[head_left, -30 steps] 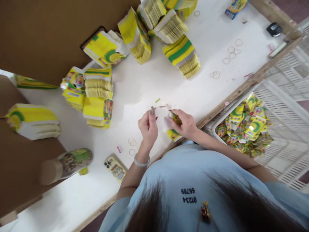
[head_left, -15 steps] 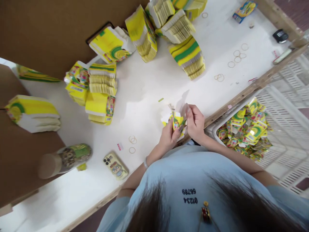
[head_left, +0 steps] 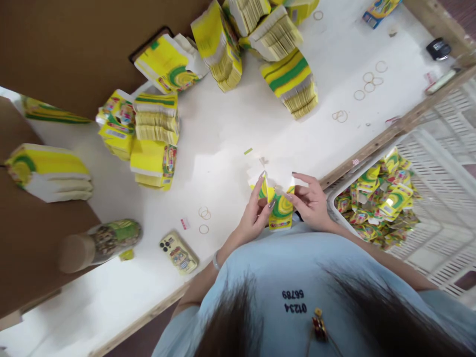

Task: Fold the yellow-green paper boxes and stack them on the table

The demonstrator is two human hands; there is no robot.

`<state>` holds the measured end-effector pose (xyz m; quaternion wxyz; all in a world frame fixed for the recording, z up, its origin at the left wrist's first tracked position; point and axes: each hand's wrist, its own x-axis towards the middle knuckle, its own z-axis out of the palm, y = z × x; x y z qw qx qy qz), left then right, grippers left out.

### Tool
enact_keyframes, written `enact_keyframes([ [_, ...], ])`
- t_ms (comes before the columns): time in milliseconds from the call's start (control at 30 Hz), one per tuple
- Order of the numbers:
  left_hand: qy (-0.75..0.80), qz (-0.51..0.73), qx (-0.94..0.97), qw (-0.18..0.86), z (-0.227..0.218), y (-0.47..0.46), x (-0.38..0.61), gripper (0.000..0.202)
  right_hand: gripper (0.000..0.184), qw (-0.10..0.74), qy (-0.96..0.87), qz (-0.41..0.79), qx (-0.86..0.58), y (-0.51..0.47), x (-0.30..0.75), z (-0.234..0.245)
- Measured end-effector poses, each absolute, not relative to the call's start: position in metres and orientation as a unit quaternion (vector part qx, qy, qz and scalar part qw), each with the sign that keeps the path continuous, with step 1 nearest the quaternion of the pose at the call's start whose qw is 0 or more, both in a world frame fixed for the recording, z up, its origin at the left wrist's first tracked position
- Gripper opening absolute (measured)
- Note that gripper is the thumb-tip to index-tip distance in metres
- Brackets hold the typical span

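Between my two hands, close to my body at the table's front edge, is a small yellow and green printed carton (head_left: 281,213) with white flaps at its far end. My left hand (head_left: 256,213) pinches its left side, thumb on the printed face. On the other side my right hand (head_left: 309,201) grips the right edge with thumb and fingertips. Bundles of flat cartons of the same print lie beyond my hands, the closest being a fanned stack (head_left: 290,82). A small green strip (head_left: 248,151) lies just past the carton.
At my right a white plastic crate (head_left: 330,206) holds many yellow-green cartons. Rubber bands (head_left: 368,82) lie scattered on the white table (head_left: 223,129). A phone (head_left: 179,252), a jar (head_left: 117,240) and more carton stacks (head_left: 154,163) are on the left. A wooden rim (head_left: 372,146) borders the table.
The carton has turned, so its large green-swirl face and white flaps now show. My right hand has moved from above it, down and right, onto its right edge.
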<state>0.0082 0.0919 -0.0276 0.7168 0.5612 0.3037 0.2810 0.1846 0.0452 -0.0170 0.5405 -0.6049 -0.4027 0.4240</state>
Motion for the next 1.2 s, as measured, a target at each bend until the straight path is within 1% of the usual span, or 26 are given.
enact_keyframes([
  [100, 0.307, 0.275, 0.568, 0.712, -0.029, 0.091, 0.005, 0.079, 0.025, 0.535, -0.413, 0.374, -0.635, 0.042, 0.188, -0.014],
  [133, 0.311, 0.27, 0.571, 0.71, -0.029, 0.091, 0.004, 0.08, 0.022, 0.531, -0.424, 0.363, -0.637, 0.042, 0.19, -0.014],
  [200, 0.322, 0.247, 0.573, 0.712, -0.028, 0.094, 0.001, 0.079, 0.023, 0.519, -0.44, 0.387, -0.623, 0.044, 0.195, -0.013],
  [300, 0.324, 0.2, 0.56, 0.736, -0.021, 0.101, -0.001, 0.075, 0.039, 0.502, -0.42, 0.504, -0.564, 0.048, 0.204, -0.015],
  [333, 0.315, 0.189, 0.556, 0.746, -0.018, 0.103, -0.002, 0.072, 0.041, 0.499, -0.411, 0.533, -0.546, 0.049, 0.206, -0.015],
  [400, 0.292, 0.186, 0.554, 0.757, -0.013, 0.108, -0.001, 0.062, 0.033, 0.497, -0.416, 0.549, -0.528, 0.05, 0.208, -0.016],
  [433, 0.283, 0.194, 0.555, 0.758, -0.012, 0.109, 0.0, 0.055, 0.027, 0.498, -0.429, 0.537, -0.529, 0.051, 0.209, -0.016],
  [500, 0.286, 0.224, 0.563, 0.742, -0.013, 0.109, 0.005, 0.036, 0.025, 0.502, -0.453, 0.502, -0.54, 0.053, 0.207, -0.016],
  [533, 0.295, 0.244, 0.567, 0.73, -0.014, 0.108, 0.007, 0.03, 0.026, 0.508, -0.456, 0.483, -0.548, 0.053, 0.206, -0.017],
  [567, 0.306, 0.265, 0.567, 0.718, -0.016, 0.107, 0.01, 0.03, 0.024, 0.516, -0.452, 0.467, -0.558, 0.053, 0.205, -0.017],
  [633, 0.329, 0.288, 0.555, 0.708, -0.018, 0.103, 0.014, 0.04, 0.024, 0.524, -0.443, 0.44, -0.579, 0.052, 0.205, -0.018],
  [700, 0.341, 0.277, 0.543, 0.715, -0.019, 0.101, 0.015, 0.055, 0.028, 0.515, -0.469, 0.416, -0.585, 0.049, 0.21, -0.02],
  [733, 0.343, 0.264, 0.547, 0.717, -0.019, 0.1, 0.015, 0.058, 0.027, 0.506, -0.5, 0.408, -0.572, 0.048, 0.213, -0.02],
  [800, 0.344, 0.249, 0.569, 0.704, -0.017, 0.099, 0.015, 0.06, 0.025, 0.494, -0.563, 0.398, -0.53, 0.046, 0.221, -0.02],
  [833, 0.351, 0.25, 0.581, 0.691, -0.017, 0.099, 0.015, 0.058, 0.027, 0.489, -0.582, 0.4, -0.512, 0.045, 0.225, -0.019],
  [933, 0.386, 0.249, 0.592, 0.662, -0.014, 0.102, 0.015, 0.053, 0.041, 0.457, -0.555, 0.466, -0.516, 0.042, 0.226, -0.012],
  [1067, 0.39, 0.227, 0.589, 0.67, -0.011, 0.103, 0.017, 0.054, 0.043, 0.424, -0.421, 0.611, -0.519, 0.042, 0.217, -0.002],
  [1200, 0.391, 0.222, 0.592, 0.668, -0.01, 0.101, 0.015, 0.052, 0.043, 0.422, -0.365, 0.666, -0.496, 0.046, 0.22, 0.005],
])
